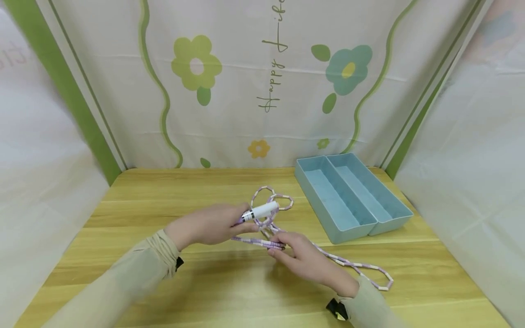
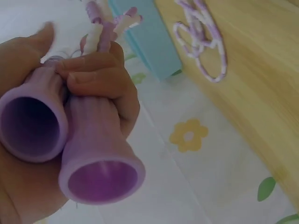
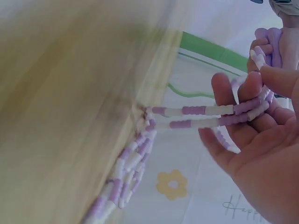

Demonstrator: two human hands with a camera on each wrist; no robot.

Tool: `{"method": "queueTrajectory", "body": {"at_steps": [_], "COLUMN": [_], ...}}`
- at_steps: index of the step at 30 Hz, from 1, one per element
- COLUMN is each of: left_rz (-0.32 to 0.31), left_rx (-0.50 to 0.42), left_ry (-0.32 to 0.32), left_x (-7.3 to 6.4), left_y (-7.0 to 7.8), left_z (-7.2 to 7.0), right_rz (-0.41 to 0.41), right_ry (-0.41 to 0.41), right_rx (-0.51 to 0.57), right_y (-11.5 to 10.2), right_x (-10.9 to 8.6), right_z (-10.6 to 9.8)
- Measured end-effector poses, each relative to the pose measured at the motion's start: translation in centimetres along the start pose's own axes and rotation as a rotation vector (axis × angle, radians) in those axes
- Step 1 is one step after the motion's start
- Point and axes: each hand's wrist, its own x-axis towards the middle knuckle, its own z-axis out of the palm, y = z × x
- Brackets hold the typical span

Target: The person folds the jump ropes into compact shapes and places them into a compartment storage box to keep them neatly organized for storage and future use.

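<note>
A beaded jump rope (image 1: 344, 262) in purple and white lies partly looped on the table. My left hand (image 1: 215, 223) grips both of its handles together; a white end of one handle (image 1: 264, 210) shows in the head view. Close up in the left wrist view, the flared purple handle ends (image 2: 103, 179) point towards the camera. Lower and to the right, my right hand (image 1: 305, 257) holds doubled strands of the rope between its thumb and fingers. These strands (image 3: 194, 116) run from the fingers down to the tabletop in the right wrist view.
Two light-blue rectangular trays (image 1: 334, 230) stand side by side at the back right of the wooden table (image 1: 164, 191). Behind the table hangs a white curtain (image 1: 238, 114) with flower prints, and fabric walls enclose both sides.
</note>
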Motion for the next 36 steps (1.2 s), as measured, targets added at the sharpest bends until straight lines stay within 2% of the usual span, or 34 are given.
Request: {"method": "queueTrajectory", "body": {"at_steps": [4, 7, 14, 18, 24, 29, 33, 36], "left_rz": [0.018, 0.035, 0.098, 0.097, 0.114, 0.171, 0.238, 0.287], "left_rx": [0.119, 0.153, 0.141, 0.123, 0.165, 0.265, 0.379, 0.417], "left_ry": [-0.061, -0.087, -0.101, -0.120, -0.141, -0.090, -0.003, 0.063], "left_x": [0.2, 0.3, 0.4, 0.3, 0.3, 0.4, 0.2, -0.1], "left_y": [0.4, 0.6, 0.4, 0.5, 1.4, 1.9, 2.2, 2.4], "left_z": [0.6, 1.2, 2.3, 2.6, 2.9, 3.3, 3.8, 4.0], "right_rz": [-0.020, -0.062, -0.237, -0.324, -0.457, -0.508, -0.503, -0.472], "right_ry": [-0.043, -0.038, 0.033, 0.070, 0.065, 0.031, 0.006, -0.007], "right_rx": [-0.028, -0.053, -0.121, -0.153, -0.158, -0.155, -0.103, -0.035], "right_y": [-0.3, -0.5, -0.7, -1.1, -2.1, -2.8, -3.3, -3.3], "right_x": [-0.4, -0.6, -0.8, -0.9, 0.1, 1.1, 1.9, 2.5], "right_z": [-0.7, -1.2, -2.1, -2.9, -4.6, -5.7, -6.4, -6.9]}}
